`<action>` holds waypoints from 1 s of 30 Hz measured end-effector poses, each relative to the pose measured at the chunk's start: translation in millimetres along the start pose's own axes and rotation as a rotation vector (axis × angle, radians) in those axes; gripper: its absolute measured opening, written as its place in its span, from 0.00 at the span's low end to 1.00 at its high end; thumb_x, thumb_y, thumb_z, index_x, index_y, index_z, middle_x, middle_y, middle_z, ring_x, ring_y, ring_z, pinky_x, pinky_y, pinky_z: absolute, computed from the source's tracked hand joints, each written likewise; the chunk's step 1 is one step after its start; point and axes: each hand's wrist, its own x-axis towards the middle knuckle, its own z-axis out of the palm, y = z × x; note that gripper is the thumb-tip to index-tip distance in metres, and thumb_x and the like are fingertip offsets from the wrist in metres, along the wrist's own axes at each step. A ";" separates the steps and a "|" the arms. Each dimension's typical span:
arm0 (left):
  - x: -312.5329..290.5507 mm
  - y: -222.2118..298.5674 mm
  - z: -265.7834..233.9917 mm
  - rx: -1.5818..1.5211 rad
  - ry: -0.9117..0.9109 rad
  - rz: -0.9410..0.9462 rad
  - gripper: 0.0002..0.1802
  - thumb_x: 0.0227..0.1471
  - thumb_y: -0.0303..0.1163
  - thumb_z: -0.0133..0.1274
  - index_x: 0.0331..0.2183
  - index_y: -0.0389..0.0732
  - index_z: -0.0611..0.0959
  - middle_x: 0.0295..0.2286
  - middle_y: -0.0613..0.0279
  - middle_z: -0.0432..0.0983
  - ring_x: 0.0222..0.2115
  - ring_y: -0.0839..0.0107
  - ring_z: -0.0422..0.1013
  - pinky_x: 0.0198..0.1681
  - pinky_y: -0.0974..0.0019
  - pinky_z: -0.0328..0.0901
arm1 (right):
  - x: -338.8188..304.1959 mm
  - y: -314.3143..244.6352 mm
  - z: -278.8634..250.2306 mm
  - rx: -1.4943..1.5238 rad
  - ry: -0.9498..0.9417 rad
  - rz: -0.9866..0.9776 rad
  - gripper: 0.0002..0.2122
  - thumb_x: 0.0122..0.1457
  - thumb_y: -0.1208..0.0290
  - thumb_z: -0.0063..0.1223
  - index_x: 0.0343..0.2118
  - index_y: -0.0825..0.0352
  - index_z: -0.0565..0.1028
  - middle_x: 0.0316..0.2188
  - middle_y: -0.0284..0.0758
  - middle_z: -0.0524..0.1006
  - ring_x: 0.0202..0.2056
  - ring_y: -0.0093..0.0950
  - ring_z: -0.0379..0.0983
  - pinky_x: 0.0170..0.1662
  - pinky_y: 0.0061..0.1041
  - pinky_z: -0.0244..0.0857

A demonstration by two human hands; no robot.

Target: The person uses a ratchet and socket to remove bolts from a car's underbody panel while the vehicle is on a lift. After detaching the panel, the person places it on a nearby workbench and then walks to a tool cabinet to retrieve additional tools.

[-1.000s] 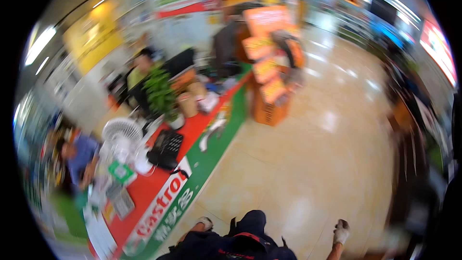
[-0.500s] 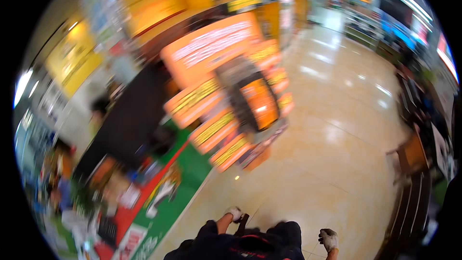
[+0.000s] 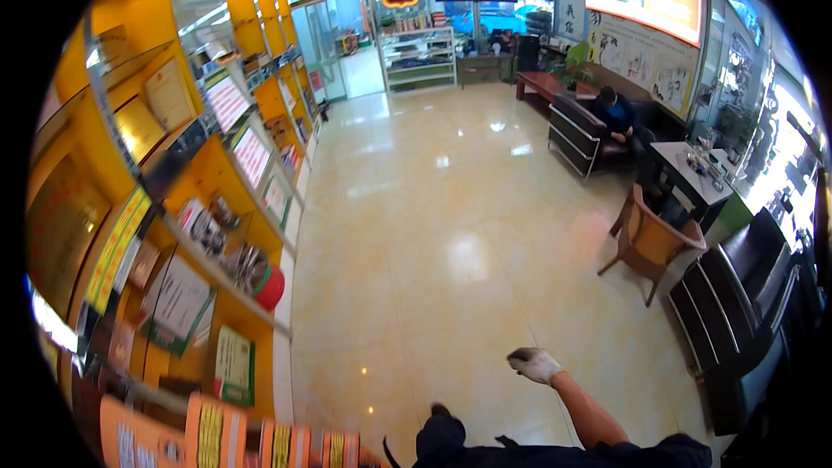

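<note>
My right hand [image 3: 535, 366] wears a white work glove with dark, soiled-looking fingers. It hangs out in front of me over the shiny tiled floor [image 3: 416, 295], its forearm reaching in from the lower right. The fingers look loosely curled together, and nothing shows in them. My left hand is out of sight. Dark clothing and one dark shoe [image 3: 439, 411] of mine show at the lower edge.
Yellow display shelves [image 3: 251, 295] with framed certificates run along the left, above an orange sign stand [image 3: 217, 433]. On the right are a wicker chair [image 3: 650, 238], black sofas [image 3: 732, 295] and a white-topped table [image 3: 693, 169]. A seated person [image 3: 620, 117] bends forward farther back.
My view has swung right, from the orange sign stand and green counter to the long hall. My left hand has left the picture; my right hand now reaches farther forward.
</note>
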 end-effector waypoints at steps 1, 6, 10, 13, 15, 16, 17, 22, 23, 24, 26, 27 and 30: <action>24.1 41.6 -1.7 0.017 0.001 -0.003 0.19 0.66 0.43 0.44 0.37 0.35 0.78 0.30 0.47 0.81 0.28 0.55 0.79 0.30 0.51 0.75 | 52.8 -21.2 -17.1 -0.111 0.069 -0.116 0.17 0.63 0.59 0.53 0.47 0.66 0.80 0.43 0.42 0.82 0.39 0.34 0.81 0.46 0.30 0.73; 155.0 263.2 -23.8 0.119 0.022 0.057 0.19 0.67 0.42 0.42 0.40 0.34 0.76 0.33 0.46 0.80 0.32 0.52 0.79 0.34 0.47 0.76 | 276.3 -170.9 -113.3 -0.035 0.447 -0.406 0.13 0.63 0.61 0.56 0.42 0.66 0.81 0.41 0.45 0.82 0.40 0.42 0.80 0.45 0.35 0.73; 274.7 442.2 -57.6 0.177 -0.018 0.166 0.19 0.68 0.42 0.40 0.42 0.34 0.75 0.35 0.45 0.80 0.35 0.49 0.79 0.36 0.44 0.76 | 375.2 -288.6 -252.1 0.037 0.819 -0.601 0.09 0.59 0.75 0.61 0.43 0.68 0.81 0.37 0.42 0.83 0.37 0.33 0.81 0.41 0.29 0.74; 395.4 650.8 -114.1 -0.096 -0.037 0.356 0.19 0.67 0.41 0.41 0.41 0.32 0.75 0.32 0.46 0.79 0.32 0.50 0.80 0.35 0.45 0.77 | 423.9 -392.2 -346.9 -0.069 1.062 -0.697 0.09 0.60 0.80 0.58 0.43 0.67 0.81 0.32 0.32 0.81 0.33 0.21 0.76 0.35 0.21 0.70; 395.5 853.1 -144.2 -0.215 0.005 0.474 0.16 0.66 0.38 0.43 0.31 0.37 0.75 0.23 0.51 0.77 0.21 0.59 0.78 0.26 0.54 0.77 | 488.3 -425.4 -383.0 0.099 1.137 -0.692 0.08 0.62 0.80 0.55 0.43 0.68 0.81 0.30 0.29 0.78 0.30 0.16 0.72 0.31 0.16 0.65; 424.2 917.2 -166.2 -0.062 0.074 0.627 0.14 0.66 0.37 0.45 0.33 0.37 0.76 0.23 0.53 0.77 0.21 0.61 0.78 0.25 0.57 0.77 | 532.9 -440.6 -397.3 0.205 1.164 -0.695 0.08 0.63 0.80 0.53 0.43 0.69 0.81 0.29 0.28 0.77 0.28 0.15 0.71 0.29 0.14 0.63; 424.7 994.7 -161.0 -0.154 0.113 0.715 0.13 0.66 0.36 0.46 0.34 0.37 0.76 0.23 0.54 0.77 0.21 0.62 0.78 0.25 0.58 0.76 | 578.3 -447.3 -410.3 0.204 1.195 -0.743 0.08 0.63 0.79 0.52 0.43 0.69 0.81 0.28 0.28 0.77 0.28 0.15 0.71 0.28 0.14 0.63; 516.6 1121.0 -135.2 0.071 0.091 0.740 0.17 0.65 0.41 0.45 0.40 0.36 0.77 0.29 0.49 0.80 0.27 0.57 0.79 0.34 0.54 0.75 | 903.3 -459.7 -461.7 0.178 0.939 -0.550 0.09 0.63 0.74 0.56 0.44 0.67 0.79 0.30 0.32 0.79 0.28 0.26 0.75 0.32 0.23 0.69; 532.8 1099.3 -134.1 0.402 0.173 0.712 0.16 0.63 0.41 0.49 0.41 0.36 0.77 0.31 0.48 0.80 0.30 0.58 0.80 0.36 0.54 0.75 | 968.8 -475.0 -457.3 -0.176 0.763 -0.460 0.13 0.61 0.67 0.60 0.46 0.66 0.78 0.37 0.39 0.82 0.36 0.37 0.79 0.38 0.30 0.72; 558.6 1060.4 -128.0 1.210 0.366 0.879 0.19 0.62 0.44 0.47 0.41 0.38 0.78 0.39 0.46 0.80 0.33 0.59 0.80 0.40 0.56 0.74 | 1024.9 -488.8 -459.0 -0.637 0.423 -0.333 0.19 0.59 0.57 0.62 0.46 0.65 0.78 0.44 0.45 0.80 0.43 0.43 0.78 0.44 0.35 0.73; 589.1 1066.3 -119.4 1.141 0.004 0.615 0.19 0.63 0.45 0.44 0.42 0.40 0.79 0.42 0.49 0.79 0.36 0.61 0.78 0.41 0.57 0.73 | 1132.4 -550.8 -450.2 -0.508 -0.251 -0.211 0.24 0.59 0.50 0.60 0.53 0.61 0.77 0.49 0.40 0.80 0.51 0.38 0.76 0.55 0.33 0.69; 606.3 1101.0 -123.5 0.820 -0.078 0.326 0.19 0.63 0.45 0.44 0.42 0.40 0.79 0.41 0.49 0.79 0.35 0.62 0.78 0.41 0.58 0.73 | 1179.4 -573.9 -442.0 -0.369 -0.376 -0.323 0.24 0.61 0.52 0.59 0.56 0.61 0.76 0.49 0.38 0.81 0.50 0.33 0.77 0.55 0.31 0.70; 693.9 1231.6 -149.5 0.561 -0.078 0.105 0.19 0.64 0.45 0.44 0.41 0.40 0.79 0.40 0.52 0.79 0.34 0.64 0.78 0.39 0.59 0.74 | 1369.2 -604.9 -427.2 0.372 -0.774 -0.282 0.19 0.66 0.59 0.54 0.54 0.65 0.76 0.49 0.46 0.80 0.50 0.37 0.77 0.54 0.37 0.70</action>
